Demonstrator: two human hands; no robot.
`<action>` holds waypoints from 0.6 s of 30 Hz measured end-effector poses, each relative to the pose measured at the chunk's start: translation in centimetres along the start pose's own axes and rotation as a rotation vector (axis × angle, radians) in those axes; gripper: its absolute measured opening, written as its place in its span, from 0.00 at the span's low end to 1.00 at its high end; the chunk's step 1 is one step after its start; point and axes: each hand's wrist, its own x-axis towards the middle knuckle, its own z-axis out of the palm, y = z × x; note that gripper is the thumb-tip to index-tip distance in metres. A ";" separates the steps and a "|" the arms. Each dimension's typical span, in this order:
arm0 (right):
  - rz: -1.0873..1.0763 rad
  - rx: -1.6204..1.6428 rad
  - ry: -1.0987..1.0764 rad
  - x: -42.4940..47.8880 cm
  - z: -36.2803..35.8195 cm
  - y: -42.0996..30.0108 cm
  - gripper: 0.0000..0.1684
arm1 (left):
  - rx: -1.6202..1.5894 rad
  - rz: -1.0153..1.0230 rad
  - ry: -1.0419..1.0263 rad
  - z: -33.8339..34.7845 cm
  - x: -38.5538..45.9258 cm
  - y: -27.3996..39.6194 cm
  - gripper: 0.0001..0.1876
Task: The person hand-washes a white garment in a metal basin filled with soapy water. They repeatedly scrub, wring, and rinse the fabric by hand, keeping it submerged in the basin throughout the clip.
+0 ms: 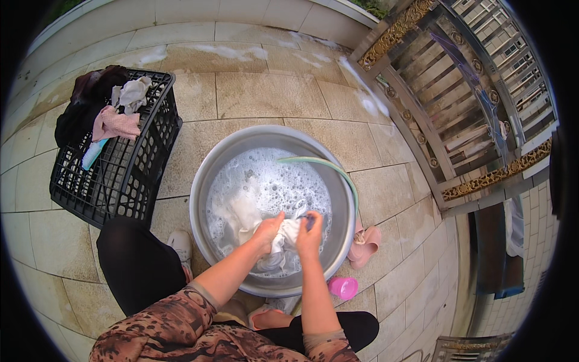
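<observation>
A large round metal basin stands before me, holding sudsy water. Over the water, my left hand grips a bunched white cloth, with its thumb up. My right hand is closed on the other side of the same cloth, and a small dark part shows between its fingers; what that is I cannot tell. More pale fabric lies in the suds to the left, partly under water. A green hose hangs over the basin's right rim, its end above the suds.
An upturned-looking black plastic crate at left bears dark clothes, a grey-white cloth, a pink cloth and a light-blue brush. Pink shoes and a pink cup sit right of the basin. A metal gate stands upper right.
</observation>
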 end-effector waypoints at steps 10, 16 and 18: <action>0.270 0.034 -0.065 -1.9 1.2 -1.7 0.21 | 0.005 0.262 0.152 2.7 -1.1 -0.9 0.12; 0.971 0.632 -0.385 -0.2 0.3 -1.7 0.18 | 0.903 0.704 0.468 -0.3 1.3 0.5 0.18; 0.954 0.679 -0.383 1.1 -0.4 -1.8 0.09 | 0.909 0.758 0.623 -1.8 1.3 0.9 0.24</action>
